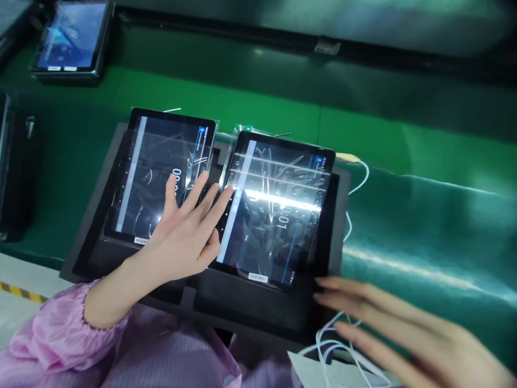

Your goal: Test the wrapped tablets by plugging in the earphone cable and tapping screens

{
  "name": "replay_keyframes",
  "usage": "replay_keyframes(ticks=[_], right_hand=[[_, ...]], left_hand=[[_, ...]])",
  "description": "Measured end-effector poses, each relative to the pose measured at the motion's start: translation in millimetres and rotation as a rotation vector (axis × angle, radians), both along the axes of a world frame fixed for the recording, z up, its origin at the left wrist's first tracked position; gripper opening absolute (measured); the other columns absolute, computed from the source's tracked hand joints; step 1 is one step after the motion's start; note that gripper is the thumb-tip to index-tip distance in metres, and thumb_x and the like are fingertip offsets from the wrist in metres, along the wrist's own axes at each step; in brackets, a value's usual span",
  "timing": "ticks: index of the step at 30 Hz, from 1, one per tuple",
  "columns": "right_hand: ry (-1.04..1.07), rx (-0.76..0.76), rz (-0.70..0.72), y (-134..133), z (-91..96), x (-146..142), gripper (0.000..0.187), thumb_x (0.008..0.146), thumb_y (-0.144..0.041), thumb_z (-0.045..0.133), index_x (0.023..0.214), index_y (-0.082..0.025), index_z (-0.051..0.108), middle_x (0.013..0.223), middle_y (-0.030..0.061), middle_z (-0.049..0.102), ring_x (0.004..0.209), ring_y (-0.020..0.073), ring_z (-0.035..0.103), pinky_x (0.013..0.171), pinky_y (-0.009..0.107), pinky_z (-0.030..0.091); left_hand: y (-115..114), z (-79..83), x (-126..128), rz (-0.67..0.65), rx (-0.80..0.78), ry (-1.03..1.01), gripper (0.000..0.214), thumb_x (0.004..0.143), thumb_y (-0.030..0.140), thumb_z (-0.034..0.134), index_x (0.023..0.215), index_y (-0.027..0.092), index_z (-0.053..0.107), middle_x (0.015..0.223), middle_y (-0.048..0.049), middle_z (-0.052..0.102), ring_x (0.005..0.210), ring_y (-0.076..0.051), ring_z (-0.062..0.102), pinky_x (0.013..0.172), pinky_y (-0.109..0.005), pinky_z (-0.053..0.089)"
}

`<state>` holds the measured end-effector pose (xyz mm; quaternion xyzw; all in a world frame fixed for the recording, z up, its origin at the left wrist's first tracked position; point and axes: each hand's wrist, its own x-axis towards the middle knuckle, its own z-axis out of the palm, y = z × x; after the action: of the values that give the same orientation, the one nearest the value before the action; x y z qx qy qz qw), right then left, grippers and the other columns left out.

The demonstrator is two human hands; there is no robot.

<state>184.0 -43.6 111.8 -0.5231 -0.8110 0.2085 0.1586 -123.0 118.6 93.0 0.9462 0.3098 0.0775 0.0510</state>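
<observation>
Two tablets with lit screens and clear film over them lie side by side in a black foam tray. My left hand is over the gap between them, fingers spread, its fingertips over the inner edge of the left tablet and near the right tablet. Part of the left screen is hidden under that hand. At the lower right, my right hand is blurred, with fingers stretched out beside the tray's right edge and nothing visible in them. Just below its fingers lies a coiled white cable.
A green mat covers the bench. Another tablet with a blue screen rests on a dark stack at the upper left. A black object stands at the left edge. A white cord runs along the tray's right side.
</observation>
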Motion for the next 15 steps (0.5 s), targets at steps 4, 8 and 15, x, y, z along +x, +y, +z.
replay_keyframes(ticks=[4, 8, 15], right_hand=[[-0.092, 0.238, -0.436, 98, 5.1, 38, 0.041, 0.105, -0.044, 0.052, 0.118, -0.014, 0.075, 0.111, 0.0104, 0.077, 0.102, 0.0184, 0.075, 0.082, 0.019, 0.057], [-0.106, 0.252, -0.441, 183, -19.6, 55, 0.071, 0.099, -0.061, 0.036, 0.115, -0.004, 0.076, 0.112, 0.0167, 0.075, 0.107, 0.0224, 0.072, 0.083, 0.027, 0.053], [-0.061, 0.419, -0.332, 200, -40.3, 57, 0.078, 0.102, -0.055, 0.017, 0.099, -0.009, 0.080, 0.086, 0.0058, 0.076, 0.079, 0.0136, 0.074, 0.067, 0.023, 0.051]], left_hand=[[11, 6.2, 7, 0.007, -0.043, 0.010, 0.064, 0.099, 0.016, 0.037, 0.159, 0.001, 0.021, 0.148, -0.0247, 0.057, 0.153, -0.045, 0.030, 0.114, -0.084, 0.014], [21, 7.5, 13, 0.013, -0.080, 0.020, 0.066, 0.099, 0.015, 0.036, 0.160, 0.001, 0.018, 0.148, -0.0249, 0.057, 0.154, -0.042, 0.031, 0.115, -0.083, 0.012], [15, 4.8, 14, -0.007, -0.128, 0.018, 0.069, 0.098, 0.014, 0.035, 0.160, -0.001, 0.009, 0.151, -0.0279, 0.052, 0.158, -0.038, 0.023, 0.118, -0.080, 0.014]])
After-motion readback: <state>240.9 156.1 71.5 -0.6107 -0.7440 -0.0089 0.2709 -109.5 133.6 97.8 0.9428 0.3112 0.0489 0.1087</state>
